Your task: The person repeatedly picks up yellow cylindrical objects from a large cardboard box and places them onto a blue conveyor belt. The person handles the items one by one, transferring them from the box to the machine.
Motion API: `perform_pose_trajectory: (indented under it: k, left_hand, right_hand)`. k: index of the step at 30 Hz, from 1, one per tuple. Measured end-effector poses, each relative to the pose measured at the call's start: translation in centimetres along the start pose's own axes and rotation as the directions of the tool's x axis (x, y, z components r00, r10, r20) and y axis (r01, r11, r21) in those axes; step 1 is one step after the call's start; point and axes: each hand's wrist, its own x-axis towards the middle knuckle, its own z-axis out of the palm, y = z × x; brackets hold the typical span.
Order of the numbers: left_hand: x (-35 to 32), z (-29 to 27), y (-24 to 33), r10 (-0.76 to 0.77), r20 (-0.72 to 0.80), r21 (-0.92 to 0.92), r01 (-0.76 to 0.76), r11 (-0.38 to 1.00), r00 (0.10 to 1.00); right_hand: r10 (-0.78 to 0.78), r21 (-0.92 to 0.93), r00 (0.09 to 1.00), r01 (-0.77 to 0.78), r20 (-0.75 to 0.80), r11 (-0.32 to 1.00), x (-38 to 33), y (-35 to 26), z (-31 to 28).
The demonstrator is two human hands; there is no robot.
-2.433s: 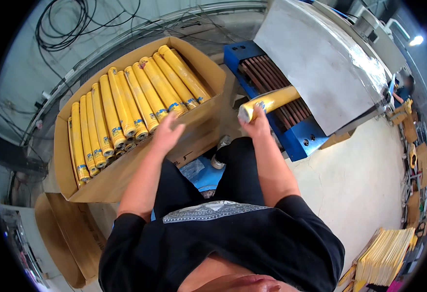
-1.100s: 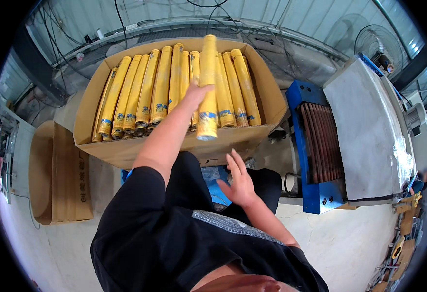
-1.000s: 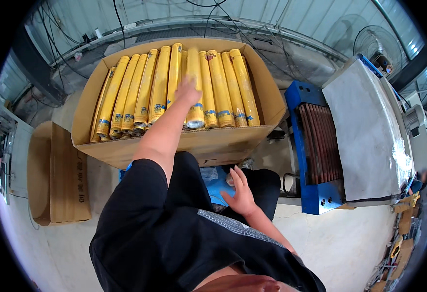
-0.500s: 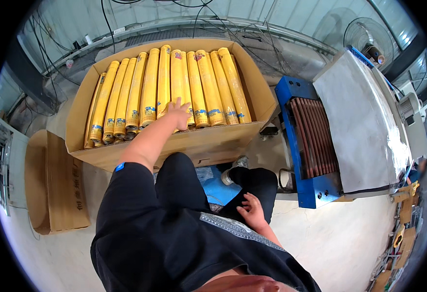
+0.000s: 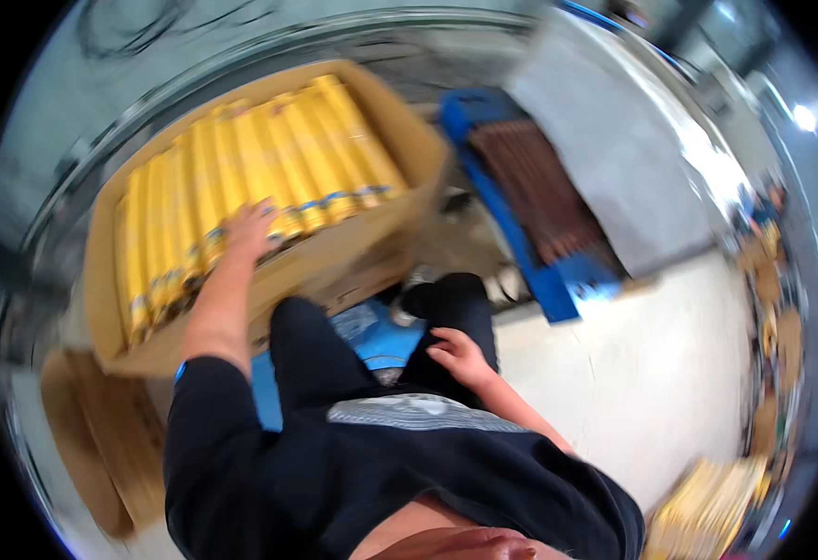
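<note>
My left hand [image 5: 251,231] lies across the lower ends of the yellow rolls [image 5: 205,182], its fingers spread and somewhat blurred. It touches the rolls without closing round one. They look like plastic-wrapped yellow tubes with blue marks near the bottom, packed side by side in a large open cardboard box [image 5: 353,250]. Over my right thigh rests my right hand [image 5: 462,358], with nothing in it and its fingers loosely bent and apart.
Right of the box stands a blue-framed machine [image 5: 511,219] with brown rollers and a grey cover [image 5: 605,121]. A smaller cardboard box [image 5: 115,439] is at lower left. Yellow flat stacked pieces [image 5: 707,509] lie at lower right. Blue sheeting [image 5: 378,338] is between my legs.
My view has swung to the right, so the box and machine now sit further left and tilted. My left hand stays on the rolls; yellow stacked pieces have come into view at lower right.
</note>
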Motion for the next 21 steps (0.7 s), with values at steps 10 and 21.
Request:
perform_pose_trajectory:
  k: [10,21]
  left_hand:
    - [2.7,7.9,-2.6,0.278,-0.490,-0.087,-0.363,0.928,0.826]
    - [5.6,3.4,21.3,0.485,-0.380,-0.154,-0.571,0.806,0.787]
  right_hand:
    - [-0.093,-0.243,0.962,0.028,-0.258,0.970,-7.8,-1.4,-3.7]
    - [-0.217,-0.348,0.874,0.059,-0.435,0.936,-11.9,4.5,-6.2]
